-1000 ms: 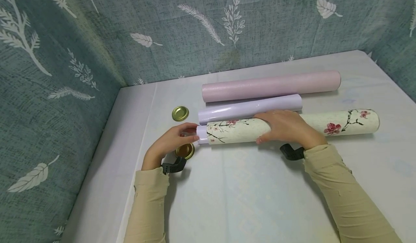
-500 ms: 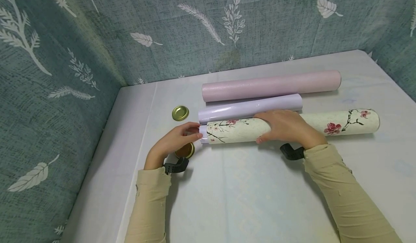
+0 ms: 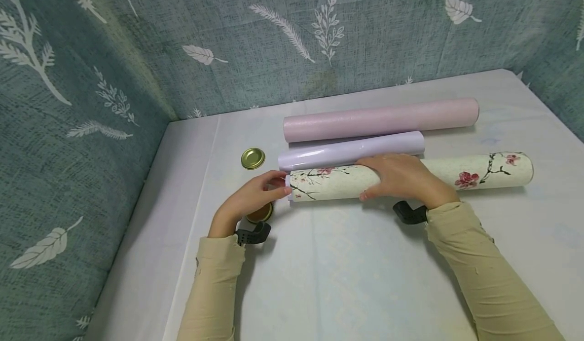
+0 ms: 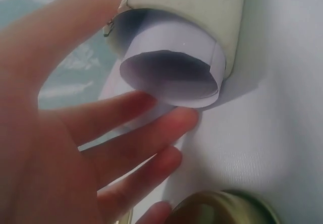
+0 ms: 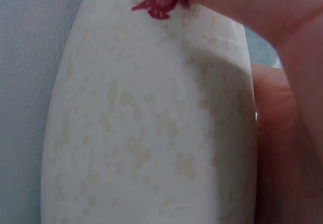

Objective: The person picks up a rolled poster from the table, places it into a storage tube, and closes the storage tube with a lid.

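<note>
Both arms wear long beige sleeves [image 3: 483, 275], snug and softly wrinkled, ending at the wrists. A black strap [image 3: 408, 213] with small perforations wraps each wrist. The left hand [image 3: 248, 201] and right hand [image 3: 401, 179] are bare.

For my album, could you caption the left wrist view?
Left hand at the pale rolled paper poking from the flowered cream tube.

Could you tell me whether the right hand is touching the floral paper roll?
Touching. In the head view the right hand lies over the floral paper roll, fingers curled round it; the right wrist view shows the palm pressed against it.
</note>
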{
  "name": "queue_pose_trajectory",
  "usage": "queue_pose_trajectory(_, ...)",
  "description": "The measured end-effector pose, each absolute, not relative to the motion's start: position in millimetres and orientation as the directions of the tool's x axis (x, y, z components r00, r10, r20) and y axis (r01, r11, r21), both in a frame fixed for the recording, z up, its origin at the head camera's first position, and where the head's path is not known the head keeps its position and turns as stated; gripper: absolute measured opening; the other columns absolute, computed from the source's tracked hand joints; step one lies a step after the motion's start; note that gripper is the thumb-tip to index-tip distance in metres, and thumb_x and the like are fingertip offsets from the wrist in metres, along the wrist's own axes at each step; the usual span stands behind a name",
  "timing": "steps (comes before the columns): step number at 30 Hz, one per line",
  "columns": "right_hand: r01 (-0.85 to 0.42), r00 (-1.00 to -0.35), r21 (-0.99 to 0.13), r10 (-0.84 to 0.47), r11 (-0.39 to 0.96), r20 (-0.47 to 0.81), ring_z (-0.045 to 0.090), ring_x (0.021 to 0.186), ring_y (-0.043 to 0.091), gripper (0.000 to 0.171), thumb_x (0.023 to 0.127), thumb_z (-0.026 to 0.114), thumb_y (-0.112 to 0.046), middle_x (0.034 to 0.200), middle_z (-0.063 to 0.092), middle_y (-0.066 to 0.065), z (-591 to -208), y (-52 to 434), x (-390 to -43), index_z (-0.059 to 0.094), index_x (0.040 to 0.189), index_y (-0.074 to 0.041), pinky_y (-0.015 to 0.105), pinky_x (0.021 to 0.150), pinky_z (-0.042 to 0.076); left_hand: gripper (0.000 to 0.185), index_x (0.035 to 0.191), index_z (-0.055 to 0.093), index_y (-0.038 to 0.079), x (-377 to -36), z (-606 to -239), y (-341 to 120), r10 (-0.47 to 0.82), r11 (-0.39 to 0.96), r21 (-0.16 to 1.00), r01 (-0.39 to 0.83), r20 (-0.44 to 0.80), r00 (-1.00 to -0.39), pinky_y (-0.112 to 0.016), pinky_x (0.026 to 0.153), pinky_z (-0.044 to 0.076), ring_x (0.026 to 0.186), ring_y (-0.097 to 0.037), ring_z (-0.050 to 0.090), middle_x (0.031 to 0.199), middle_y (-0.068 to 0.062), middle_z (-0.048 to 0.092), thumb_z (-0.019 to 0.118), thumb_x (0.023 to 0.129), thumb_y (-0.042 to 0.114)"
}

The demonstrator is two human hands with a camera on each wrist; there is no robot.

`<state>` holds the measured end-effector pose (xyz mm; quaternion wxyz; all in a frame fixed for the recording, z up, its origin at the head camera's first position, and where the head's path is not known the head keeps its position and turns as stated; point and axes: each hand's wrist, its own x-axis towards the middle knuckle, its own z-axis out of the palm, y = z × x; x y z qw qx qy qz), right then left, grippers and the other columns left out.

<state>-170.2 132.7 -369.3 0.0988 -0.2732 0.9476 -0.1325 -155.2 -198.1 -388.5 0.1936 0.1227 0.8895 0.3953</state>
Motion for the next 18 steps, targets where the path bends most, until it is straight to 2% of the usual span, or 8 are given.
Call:
queue_pose_trajectory(8, -0.491, -0.835, -0.3, -0.54, 0.818, -0.106, 0.047, 0.113, 0.029, 0.081, 0.063, 0.067, -0.061, 0.125, 0.051, 0.006, -367.2, 132.0, -169.0, 0.045, 0.13, -0.021, 0.049, 0.084, 0.038, 0.06, 0.125, 0.046, 0.02, -155.3, -388.8, -193.5, 0.38, 0.623, 0.779, 0.067, -0.227, -0.897, -0.033, 0.089, 0.04, 0.105, -0.012, 0.051, 0.113, 0.003, 0.055, 0.061, 0.077, 0.052)
queue_pose_trajectory(18, -0.478, -0.844, -0.304, -0.527, 0.824, -0.102, 0.046, 0.114, 0.027, 0.079, 0.063, 0.069, -0.058, 0.125, 0.051, 0.004, -366.8, 130.8, -166.7, 0.046, 0.129, -0.021, 0.049, 0.085, 0.037, 0.058, 0.127, 0.047, 0.023, -152.7, -384.4, -191.9, 0.381, 0.645, 0.762, 0.059, -0.253, -0.889, -0.034, 0.094, 0.035, 0.109, -0.012, 0.049, 0.117, 0.004, 0.055, 0.057, 0.079, 0.055)
